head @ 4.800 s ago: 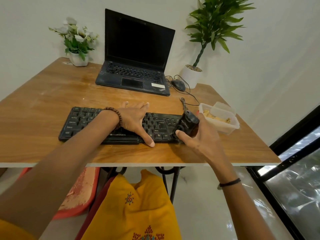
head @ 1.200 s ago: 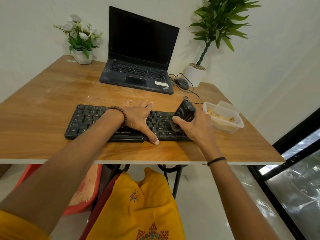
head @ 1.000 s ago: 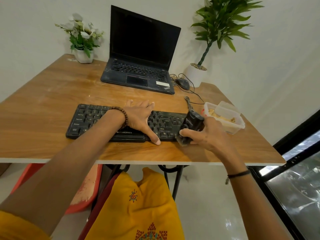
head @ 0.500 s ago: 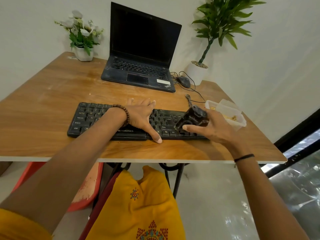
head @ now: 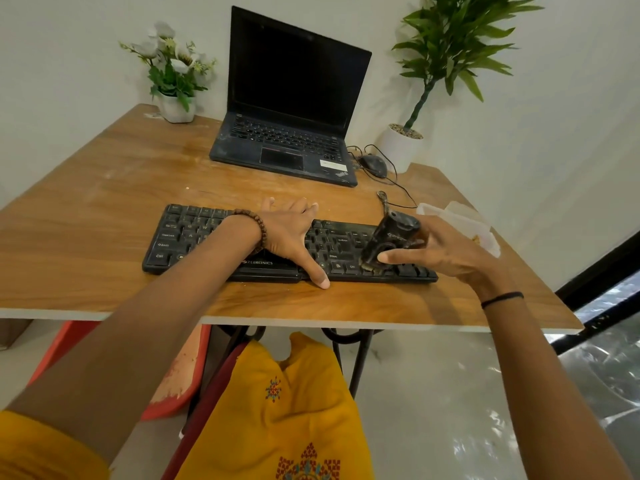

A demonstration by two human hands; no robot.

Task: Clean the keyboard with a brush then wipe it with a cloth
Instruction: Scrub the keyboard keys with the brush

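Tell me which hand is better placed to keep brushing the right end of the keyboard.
The right hand: it grips the brush with the bristles down on the keys at the right end of the keyboard. The left hand lies flat on the middle keys, steadying it.

R hand (head: 446,258) w/ brush (head: 388,242) on keyboard (head: 194,237); L hand (head: 291,233) flat.

"ZEBRONICS" on keyboard (head: 263,263), "ThinkPad" on laptop (head: 341,174)
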